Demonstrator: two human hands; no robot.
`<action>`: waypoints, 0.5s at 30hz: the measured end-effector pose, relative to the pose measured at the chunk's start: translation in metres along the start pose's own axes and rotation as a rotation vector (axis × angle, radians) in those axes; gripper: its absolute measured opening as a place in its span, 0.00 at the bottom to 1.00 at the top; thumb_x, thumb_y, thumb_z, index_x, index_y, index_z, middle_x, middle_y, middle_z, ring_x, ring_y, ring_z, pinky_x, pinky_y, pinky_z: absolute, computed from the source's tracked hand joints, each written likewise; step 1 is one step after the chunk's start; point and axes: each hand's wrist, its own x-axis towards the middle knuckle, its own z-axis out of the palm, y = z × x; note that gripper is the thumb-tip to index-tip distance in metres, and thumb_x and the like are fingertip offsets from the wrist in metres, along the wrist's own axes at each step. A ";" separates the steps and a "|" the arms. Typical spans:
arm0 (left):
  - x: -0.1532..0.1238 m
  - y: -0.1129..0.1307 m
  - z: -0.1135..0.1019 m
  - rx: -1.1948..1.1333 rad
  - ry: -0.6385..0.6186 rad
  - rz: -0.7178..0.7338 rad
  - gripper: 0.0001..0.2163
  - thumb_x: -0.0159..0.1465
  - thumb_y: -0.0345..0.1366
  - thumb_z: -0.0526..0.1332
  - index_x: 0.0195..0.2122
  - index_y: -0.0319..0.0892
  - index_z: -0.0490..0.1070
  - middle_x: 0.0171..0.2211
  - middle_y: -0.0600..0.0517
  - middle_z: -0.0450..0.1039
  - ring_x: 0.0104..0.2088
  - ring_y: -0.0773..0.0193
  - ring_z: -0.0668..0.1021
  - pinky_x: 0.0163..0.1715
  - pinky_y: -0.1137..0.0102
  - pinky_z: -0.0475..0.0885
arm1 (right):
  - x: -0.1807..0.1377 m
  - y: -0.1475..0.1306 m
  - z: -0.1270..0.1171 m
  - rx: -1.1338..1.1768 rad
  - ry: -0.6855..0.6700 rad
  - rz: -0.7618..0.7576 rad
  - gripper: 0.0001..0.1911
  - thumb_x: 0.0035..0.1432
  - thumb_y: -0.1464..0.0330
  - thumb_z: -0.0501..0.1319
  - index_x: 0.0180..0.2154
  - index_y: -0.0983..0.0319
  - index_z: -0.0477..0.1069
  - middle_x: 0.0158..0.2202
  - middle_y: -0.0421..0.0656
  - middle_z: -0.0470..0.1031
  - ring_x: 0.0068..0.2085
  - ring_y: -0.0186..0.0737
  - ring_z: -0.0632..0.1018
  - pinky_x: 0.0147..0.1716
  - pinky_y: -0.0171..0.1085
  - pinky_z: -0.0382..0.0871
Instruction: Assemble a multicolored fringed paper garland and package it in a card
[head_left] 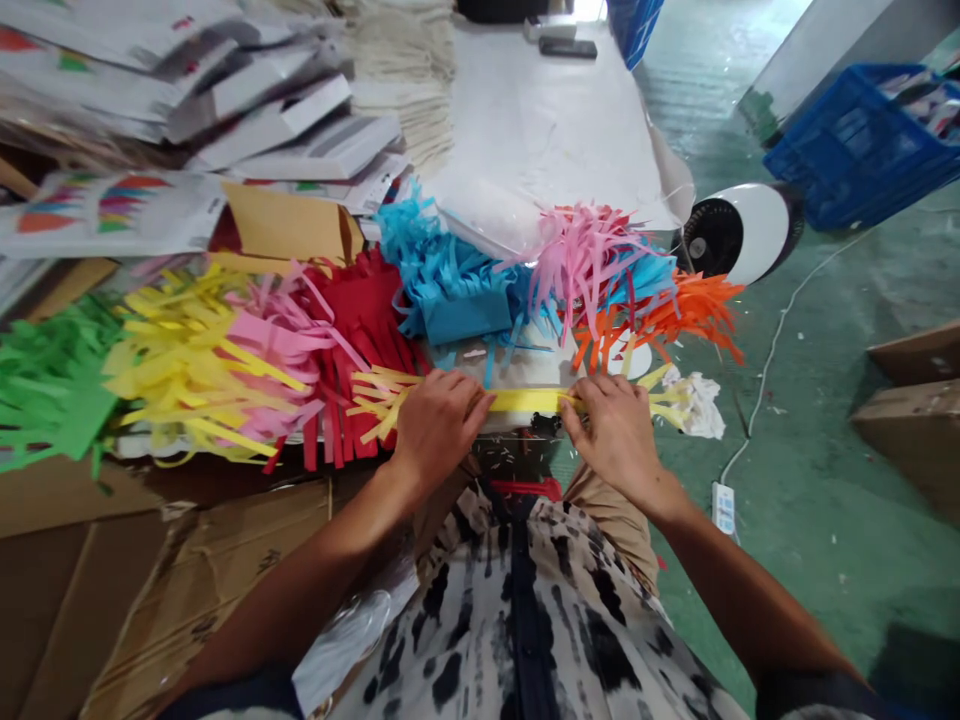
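In the head view, we hold a yellow strip at the near edge of the counter. Our left hand grasps its left part and our right hand its right part, fingers curled over it; between the two it runs straight. Its fringed ends spread out past both our hands. Just beyond the strip lies a blue bundle; beyond its right half we see a pink bundle, and beyond its right end an orange bundle. Left of the strip, going outward, we have a red bundle, a second pink bundle, a yellow bundle and a green bundle. Crumpled tissue sits by its right fringe. Well beyond it, to the left, white boxes are piled.
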 end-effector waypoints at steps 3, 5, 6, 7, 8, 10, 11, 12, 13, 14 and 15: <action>0.004 0.000 0.003 0.054 -0.014 0.004 0.12 0.73 0.40 0.62 0.33 0.41 0.75 0.33 0.48 0.79 0.37 0.52 0.77 0.36 0.60 0.68 | 0.002 -0.001 0.002 -0.026 -0.009 0.009 0.14 0.72 0.61 0.56 0.41 0.61 0.76 0.40 0.50 0.80 0.45 0.55 0.75 0.43 0.48 0.58; 0.005 -0.001 0.004 0.067 -0.030 0.018 0.11 0.73 0.40 0.63 0.33 0.41 0.75 0.33 0.48 0.79 0.36 0.52 0.77 0.35 0.60 0.67 | 0.005 0.001 0.001 -0.022 -0.002 -0.001 0.13 0.73 0.62 0.56 0.39 0.61 0.75 0.39 0.50 0.80 0.43 0.54 0.75 0.42 0.48 0.58; 0.006 -0.002 0.004 0.069 -0.034 0.025 0.11 0.72 0.39 0.63 0.33 0.42 0.74 0.32 0.48 0.79 0.36 0.52 0.77 0.35 0.60 0.67 | 0.006 0.002 0.001 -0.011 -0.002 -0.007 0.14 0.73 0.62 0.56 0.39 0.61 0.75 0.38 0.50 0.80 0.42 0.53 0.75 0.41 0.47 0.58; 0.006 -0.003 0.004 0.067 -0.037 0.032 0.10 0.72 0.39 0.63 0.33 0.42 0.74 0.33 0.48 0.79 0.37 0.52 0.77 0.35 0.60 0.67 | 0.008 0.004 0.000 0.003 -0.005 -0.012 0.14 0.73 0.61 0.55 0.38 0.60 0.75 0.37 0.49 0.80 0.41 0.52 0.75 0.40 0.47 0.58; 0.006 -0.004 0.004 0.062 -0.036 0.038 0.10 0.72 0.38 0.64 0.33 0.42 0.74 0.33 0.48 0.78 0.37 0.52 0.77 0.35 0.60 0.68 | 0.010 0.005 0.000 0.015 -0.012 -0.015 0.15 0.74 0.61 0.55 0.37 0.60 0.75 0.36 0.49 0.80 0.40 0.51 0.75 0.39 0.46 0.57; 0.005 -0.005 0.004 0.055 -0.027 0.047 0.10 0.72 0.38 0.63 0.33 0.42 0.74 0.32 0.48 0.78 0.36 0.52 0.77 0.36 0.60 0.68 | 0.013 0.008 -0.001 0.025 -0.033 -0.019 0.17 0.74 0.60 0.55 0.35 0.60 0.74 0.35 0.49 0.80 0.39 0.50 0.76 0.37 0.45 0.56; 0.005 -0.005 0.005 0.055 -0.022 0.050 0.10 0.72 0.38 0.63 0.33 0.42 0.74 0.32 0.48 0.78 0.36 0.53 0.77 0.36 0.60 0.69 | 0.015 0.009 -0.001 0.023 -0.043 -0.019 0.17 0.74 0.59 0.55 0.35 0.60 0.74 0.35 0.48 0.80 0.39 0.50 0.76 0.36 0.44 0.55; 0.004 -0.005 0.005 0.056 -0.018 0.052 0.10 0.73 0.37 0.62 0.33 0.42 0.74 0.32 0.48 0.78 0.36 0.53 0.77 0.37 0.60 0.69 | 0.016 0.009 -0.001 0.015 -0.048 -0.018 0.17 0.74 0.59 0.55 0.34 0.59 0.74 0.34 0.48 0.80 0.38 0.50 0.76 0.36 0.44 0.54; 0.004 -0.005 0.005 0.059 -0.018 0.051 0.10 0.73 0.38 0.62 0.33 0.42 0.74 0.32 0.48 0.78 0.36 0.52 0.77 0.37 0.60 0.69 | 0.017 0.009 -0.001 0.006 -0.050 -0.017 0.18 0.74 0.59 0.55 0.33 0.59 0.73 0.34 0.49 0.80 0.38 0.50 0.76 0.35 0.44 0.54; 0.004 -0.004 0.005 0.063 -0.023 0.049 0.10 0.73 0.38 0.62 0.33 0.42 0.74 0.33 0.47 0.77 0.37 0.52 0.77 0.37 0.60 0.70 | 0.017 0.009 -0.001 -0.006 -0.049 -0.016 0.17 0.74 0.59 0.56 0.33 0.59 0.73 0.34 0.49 0.80 0.39 0.50 0.76 0.35 0.44 0.54; 0.004 -0.003 0.005 0.069 -0.031 0.048 0.10 0.73 0.38 0.62 0.33 0.42 0.74 0.33 0.47 0.77 0.37 0.52 0.77 0.37 0.59 0.70 | 0.017 0.008 -0.001 -0.019 -0.047 -0.013 0.17 0.73 0.59 0.56 0.33 0.59 0.73 0.34 0.49 0.80 0.39 0.51 0.76 0.36 0.44 0.54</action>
